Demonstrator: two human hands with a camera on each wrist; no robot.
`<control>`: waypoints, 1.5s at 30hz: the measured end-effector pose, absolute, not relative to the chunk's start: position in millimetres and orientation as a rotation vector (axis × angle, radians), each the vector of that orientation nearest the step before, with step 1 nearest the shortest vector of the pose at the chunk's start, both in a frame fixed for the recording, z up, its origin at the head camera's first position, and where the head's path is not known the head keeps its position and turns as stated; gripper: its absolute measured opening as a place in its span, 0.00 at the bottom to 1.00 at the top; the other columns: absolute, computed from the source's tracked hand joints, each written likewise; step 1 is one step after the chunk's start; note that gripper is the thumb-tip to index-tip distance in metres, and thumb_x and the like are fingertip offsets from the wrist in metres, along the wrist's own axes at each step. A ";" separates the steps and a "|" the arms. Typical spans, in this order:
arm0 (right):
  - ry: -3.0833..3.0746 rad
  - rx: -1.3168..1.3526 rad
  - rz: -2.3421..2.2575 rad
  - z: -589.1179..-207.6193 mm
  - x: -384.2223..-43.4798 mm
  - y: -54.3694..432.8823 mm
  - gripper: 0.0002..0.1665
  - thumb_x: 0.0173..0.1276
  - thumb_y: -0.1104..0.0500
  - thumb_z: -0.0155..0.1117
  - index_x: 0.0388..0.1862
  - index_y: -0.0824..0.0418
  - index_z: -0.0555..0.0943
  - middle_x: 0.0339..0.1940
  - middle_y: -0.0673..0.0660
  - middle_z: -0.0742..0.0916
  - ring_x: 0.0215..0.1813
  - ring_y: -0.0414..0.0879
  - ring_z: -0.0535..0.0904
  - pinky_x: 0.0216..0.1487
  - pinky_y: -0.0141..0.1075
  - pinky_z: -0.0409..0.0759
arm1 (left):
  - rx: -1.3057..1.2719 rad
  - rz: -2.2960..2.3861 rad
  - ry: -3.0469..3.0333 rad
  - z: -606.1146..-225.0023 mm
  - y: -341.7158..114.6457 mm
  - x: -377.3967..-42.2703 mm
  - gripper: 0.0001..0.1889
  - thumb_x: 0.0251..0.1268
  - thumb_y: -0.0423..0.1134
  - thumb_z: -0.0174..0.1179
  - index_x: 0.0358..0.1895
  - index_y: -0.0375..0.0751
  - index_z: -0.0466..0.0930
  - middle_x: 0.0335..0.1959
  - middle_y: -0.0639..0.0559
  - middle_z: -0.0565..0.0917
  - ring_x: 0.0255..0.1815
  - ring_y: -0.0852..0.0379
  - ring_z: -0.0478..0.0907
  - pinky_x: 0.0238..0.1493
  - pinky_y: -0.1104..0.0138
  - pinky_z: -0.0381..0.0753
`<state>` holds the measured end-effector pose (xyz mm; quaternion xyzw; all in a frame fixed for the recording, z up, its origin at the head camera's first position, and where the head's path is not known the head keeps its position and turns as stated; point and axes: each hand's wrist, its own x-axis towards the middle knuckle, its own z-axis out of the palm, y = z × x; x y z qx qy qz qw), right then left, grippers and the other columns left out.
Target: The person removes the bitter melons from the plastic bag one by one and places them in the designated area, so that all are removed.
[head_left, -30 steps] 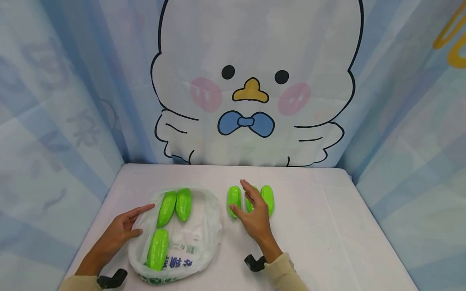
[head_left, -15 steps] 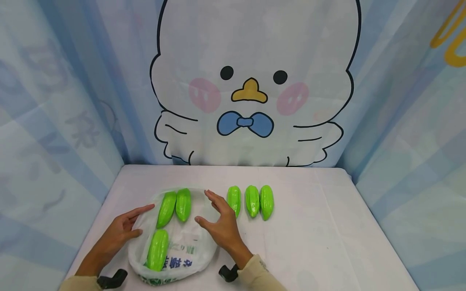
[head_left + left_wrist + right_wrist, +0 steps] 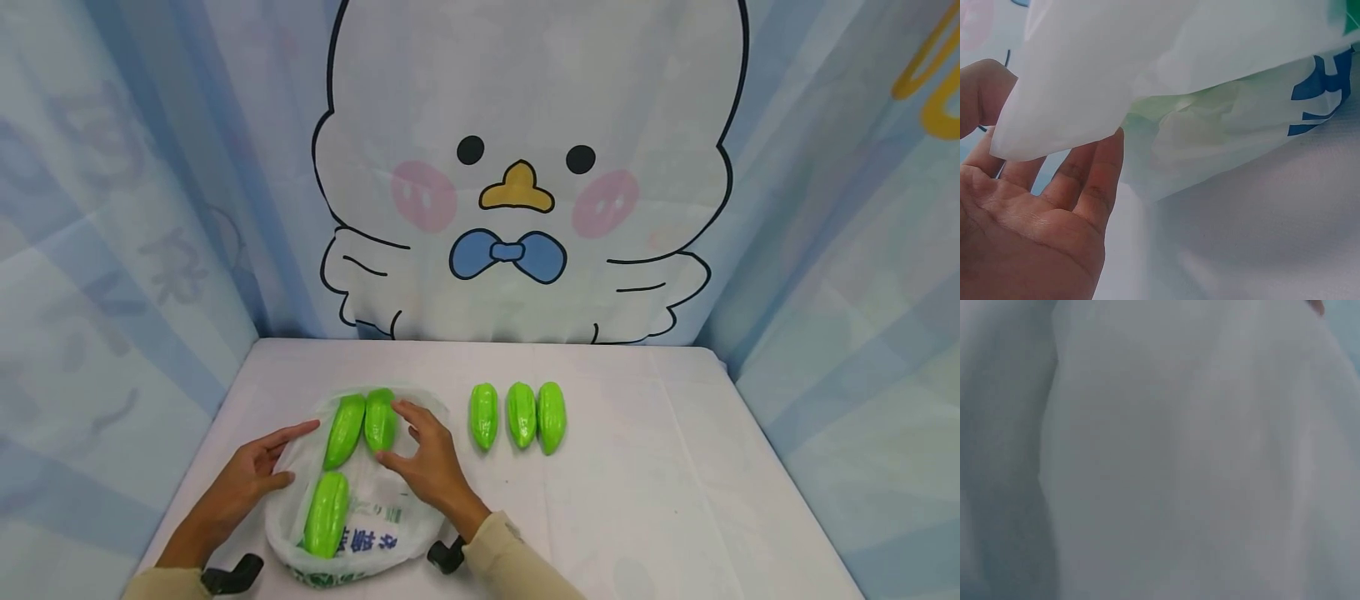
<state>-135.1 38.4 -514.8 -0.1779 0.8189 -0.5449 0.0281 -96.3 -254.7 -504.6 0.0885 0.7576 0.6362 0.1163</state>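
Observation:
A white plastic bag [image 3: 420, 533] lies with its mouth spread wide, and three glossy green toy cucumbers are inside. One cucumber [image 3: 326, 515] is near the front, another [image 3: 345, 431] at the back left, and the back right cucumber [image 3: 380, 417] stands beside it. My left hand [image 3: 251, 475] rests at the bag's left rim, fingers and thumb spread; in the left wrist view the bag's edge [image 3: 1072, 94] hangs in front of its fingers. Over the bag's right side, my right hand [image 3: 431, 458] has thumb and fingertips right at the back right cucumber. White film [image 3: 1166, 456] fills the right wrist view.
Three more green cucumbers stand in a row right of the bag: the left one [image 3: 483, 417], the middle one [image 3: 521, 415] and the right one [image 3: 552, 418]. A white cloth covers the table [image 3: 637, 500]. Blue printed curtains [image 3: 825, 292] enclose its back and sides.
My right hand has moved left from above the row of cucumbers, carrying nothing, to the back right cucumber in the bag. The left hand and all cucumbers have stayed put.

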 end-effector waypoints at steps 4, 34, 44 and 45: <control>2.558 -0.525 -1.595 -515.9 -141.9 31.5 0.44 0.68 0.56 0.79 0.80 0.55 0.72 0.81 0.59 0.73 0.81 0.51 0.71 0.75 0.39 0.77 | 0.253 1.857 2.218 -504.0 -254.9 -96.1 0.37 0.74 0.34 0.64 0.82 0.31 0.61 0.73 0.77 0.71 0.67 0.94 0.61 0.63 0.88 0.69; 2.689 -0.394 -1.415 -526.9 -157.1 6.8 0.41 0.67 0.58 0.79 0.78 0.56 0.75 0.78 0.61 0.76 0.78 0.57 0.73 0.76 0.47 0.77 | 0.253 1.851 2.238 -507.0 -253.9 -97.2 0.37 0.72 0.34 0.66 0.81 0.31 0.63 0.73 0.76 0.71 0.67 0.95 0.59 0.64 0.89 0.66; 2.632 -0.445 -1.451 -516.3 -142.4 12.1 0.41 0.67 0.59 0.79 0.78 0.54 0.75 0.79 0.61 0.75 0.78 0.55 0.74 0.67 0.39 0.84 | 0.287 1.887 2.198 -506.6 -254.2 -95.3 0.36 0.75 0.32 0.63 0.82 0.30 0.61 0.72 0.78 0.69 0.68 0.92 0.63 0.63 0.85 0.74; 2.616 -0.444 -1.466 -514.4 -140.6 12.7 0.41 0.67 0.60 0.79 0.78 0.54 0.75 0.79 0.61 0.75 0.78 0.55 0.74 0.66 0.39 0.84 | 0.282 1.885 2.201 -506.3 -254.5 -95.0 0.36 0.75 0.32 0.63 0.82 0.30 0.61 0.73 0.77 0.69 0.68 0.92 0.63 0.63 0.85 0.74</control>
